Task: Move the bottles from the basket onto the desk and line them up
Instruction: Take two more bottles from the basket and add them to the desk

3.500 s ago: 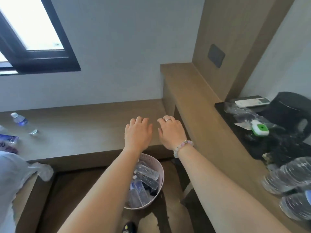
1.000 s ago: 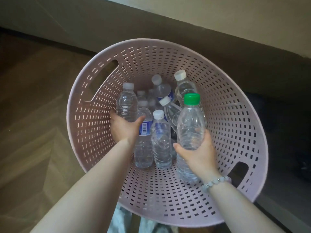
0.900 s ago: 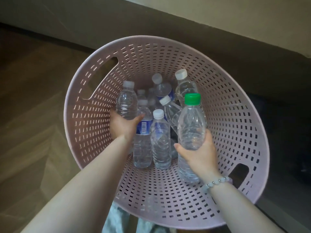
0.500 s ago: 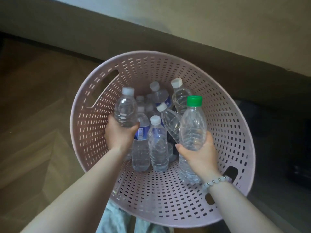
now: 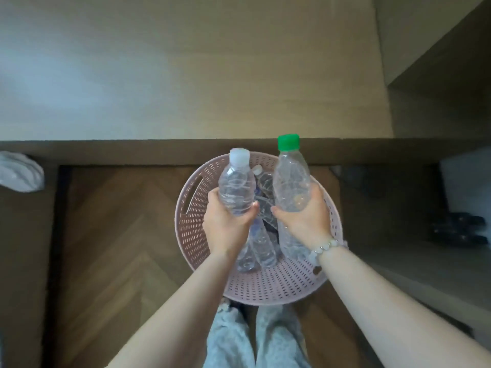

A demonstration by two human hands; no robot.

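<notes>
A pink perforated basket [image 5: 268,288] stands on the floor below the desk's front edge, with several clear bottles [image 5: 261,247] lying in it. My left hand [image 5: 225,221] grips a small clear bottle with a white cap [image 5: 235,185], held upright above the basket. My right hand [image 5: 305,217] grips a taller clear bottle with a green cap [image 5: 291,179], also upright, its cap level with the desk's edge. The light wooden desk [image 5: 186,75] fills the upper half of the view.
A raised wooden side shelf [image 5: 435,62] stands at the right of the desk. White cloth [image 5: 20,171] hangs at the left edge. Herringbone wood floor [image 5: 114,235] lies under the desk. My legs in light trousers [image 5: 255,338] are below the basket.
Both hands have lifted their bottles up out of the basket to the height of the desk's edge. The view has pulled back and risen, so the desk top shows.
</notes>
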